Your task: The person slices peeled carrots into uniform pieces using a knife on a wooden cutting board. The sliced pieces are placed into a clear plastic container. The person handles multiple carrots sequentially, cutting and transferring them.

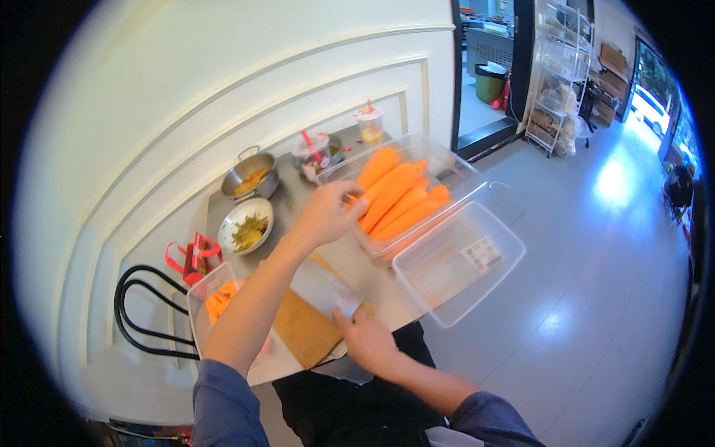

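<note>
My left hand (334, 212) is at the near left rim of a clear plastic bin (466, 173) full of peeled carrots (391, 193). Its thumb and fingers are bent beside the carrot ends; whether they grip one I cannot tell. In my right hand (368, 343) is the handle of a cleaver, its broad blade (324, 288) lying flat over a wooden cutting board (307, 329). To the left, partly behind my left forearm, a clear plastic container holds cut carrot pieces (219, 302).
An empty clear plastic container (441, 274) overhangs the table's right edge. Along the back are a metal pot (251, 176), a bowl of food (246, 226) and drink cups (368, 125). A red bag (196, 260) and a black chair frame (125, 313) stand left.
</note>
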`<state>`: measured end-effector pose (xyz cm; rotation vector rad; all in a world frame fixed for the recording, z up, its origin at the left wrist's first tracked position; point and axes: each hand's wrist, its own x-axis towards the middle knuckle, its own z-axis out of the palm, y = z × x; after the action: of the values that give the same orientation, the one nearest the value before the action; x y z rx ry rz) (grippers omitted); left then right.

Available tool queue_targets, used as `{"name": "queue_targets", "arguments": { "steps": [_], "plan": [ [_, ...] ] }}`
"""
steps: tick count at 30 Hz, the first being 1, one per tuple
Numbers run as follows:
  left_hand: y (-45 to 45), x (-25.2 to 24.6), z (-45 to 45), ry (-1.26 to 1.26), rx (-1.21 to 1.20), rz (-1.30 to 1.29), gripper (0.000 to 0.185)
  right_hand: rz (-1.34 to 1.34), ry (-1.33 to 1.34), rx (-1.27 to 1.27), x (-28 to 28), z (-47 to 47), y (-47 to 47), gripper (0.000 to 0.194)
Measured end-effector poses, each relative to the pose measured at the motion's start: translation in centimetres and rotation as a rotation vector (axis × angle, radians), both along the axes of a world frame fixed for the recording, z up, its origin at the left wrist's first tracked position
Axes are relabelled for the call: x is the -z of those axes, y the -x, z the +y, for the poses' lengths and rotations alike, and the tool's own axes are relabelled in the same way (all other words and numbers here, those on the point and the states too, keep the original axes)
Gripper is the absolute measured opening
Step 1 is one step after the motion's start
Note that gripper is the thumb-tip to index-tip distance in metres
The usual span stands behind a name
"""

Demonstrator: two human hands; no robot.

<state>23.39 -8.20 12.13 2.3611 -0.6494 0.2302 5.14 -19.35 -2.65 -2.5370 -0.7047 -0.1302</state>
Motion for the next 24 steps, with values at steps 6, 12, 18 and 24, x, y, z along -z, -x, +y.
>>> {"name": "queue_targets", "arguments": {
  "steps": [6,12,18,24],
  "plan": [
    [-8.4,3.1,-8.1,-0.332,-0.01,-0.108,0.052,0.007,-0.083,-0.049,0.7,0.6,0.4,0.057],
    [-9.6,3.2,-10.7,-0.609,-0.112,-0.094,0.058,-0.105,-0.111,-0.012,1.4,0.2,0.2,0.053],
    [-5.0,1.5,-6.6,-0.208,-0.131,-0.292,0.048,-0.072,-0.134,-0.036,1.5,0.4,0.2,0.056],
    [5.0,-4.7,1.9,0.565,-0.069,-0.471,0.042,0.166,-0.352,-0.072,-0.4,-1.1,-0.2,0.051]
  ]
}}
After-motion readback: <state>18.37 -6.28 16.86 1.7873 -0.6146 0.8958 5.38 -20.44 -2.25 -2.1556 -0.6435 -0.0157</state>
